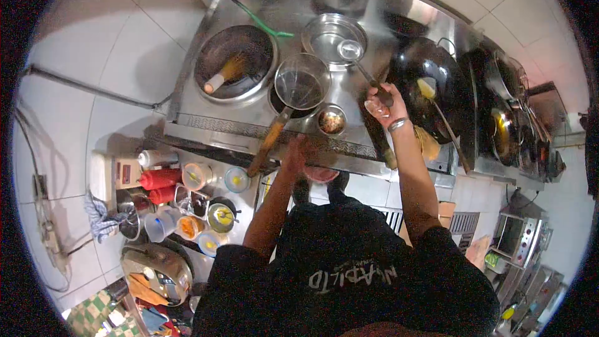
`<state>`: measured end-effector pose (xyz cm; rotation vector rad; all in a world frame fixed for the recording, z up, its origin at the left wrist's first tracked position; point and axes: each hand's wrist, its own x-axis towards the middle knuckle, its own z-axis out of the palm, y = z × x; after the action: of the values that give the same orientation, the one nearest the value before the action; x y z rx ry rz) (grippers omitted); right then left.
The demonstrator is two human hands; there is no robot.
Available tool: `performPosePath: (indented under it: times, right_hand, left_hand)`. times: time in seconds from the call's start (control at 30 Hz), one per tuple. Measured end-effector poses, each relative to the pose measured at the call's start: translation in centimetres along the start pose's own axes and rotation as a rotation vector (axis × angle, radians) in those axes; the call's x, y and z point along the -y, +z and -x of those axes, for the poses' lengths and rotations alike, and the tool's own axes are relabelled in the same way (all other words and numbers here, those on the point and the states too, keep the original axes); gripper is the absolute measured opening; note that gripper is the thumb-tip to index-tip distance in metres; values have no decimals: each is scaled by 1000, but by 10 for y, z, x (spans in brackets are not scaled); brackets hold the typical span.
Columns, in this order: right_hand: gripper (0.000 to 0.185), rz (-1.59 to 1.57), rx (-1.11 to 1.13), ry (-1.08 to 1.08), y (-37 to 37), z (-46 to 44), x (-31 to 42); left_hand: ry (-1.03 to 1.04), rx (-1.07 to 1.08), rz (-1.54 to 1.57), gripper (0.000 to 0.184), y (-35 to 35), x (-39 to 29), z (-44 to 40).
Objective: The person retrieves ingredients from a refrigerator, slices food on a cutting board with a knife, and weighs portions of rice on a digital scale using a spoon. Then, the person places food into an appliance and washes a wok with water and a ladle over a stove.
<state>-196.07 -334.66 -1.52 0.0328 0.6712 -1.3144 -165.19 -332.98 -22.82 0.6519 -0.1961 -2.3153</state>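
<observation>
My right hand (387, 105) is wrapped round the handle of a metal ladle (351, 50). The ladle's bowl is over the rim of a round steel pan (315, 32) that seems to hold clear liquid. My left hand (299, 153) is smeared by motion at the stove's front edge, so its fingers cannot be made out. Near it are the wooden handle of a strainer (302, 81) resting across a dark pot, a small metal bowl (331, 120) of brownish bits, and a reddish round thing (321, 175) below.
A wok (218, 47) with a bamboo brush (228, 73) stands at left. At right is a large black wok (430, 62) with a long-handled spatula (446, 118). Red squeeze bottles (161, 179) and several containers fill the lower-left counter. A green hose (265, 25) hangs over the stove.
</observation>
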Motion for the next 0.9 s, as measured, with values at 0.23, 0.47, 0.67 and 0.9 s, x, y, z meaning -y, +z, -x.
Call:
performPosePath:
  times: [0.23, 0.47, 0.67, 0.9]
  right_hand:
    - [31, 72, -189, -50, -9, 89, -44]
    - [32, -27, -177, 108, -21, 155, -95]
    - [24, 117, -337, 66, -31, 175, -139]
    - [19, 357, -469, -121, -17, 175, -163]
  left_hand:
    - [123, -109, -131, 39, 1, 10, -24]
    - [-126, -23, -117, 31, -45, 47, -44]
    - [61, 21, -167, 30, 28, 36, -3]
    - [-128, -141, 28, 41, 18, 36, -44]
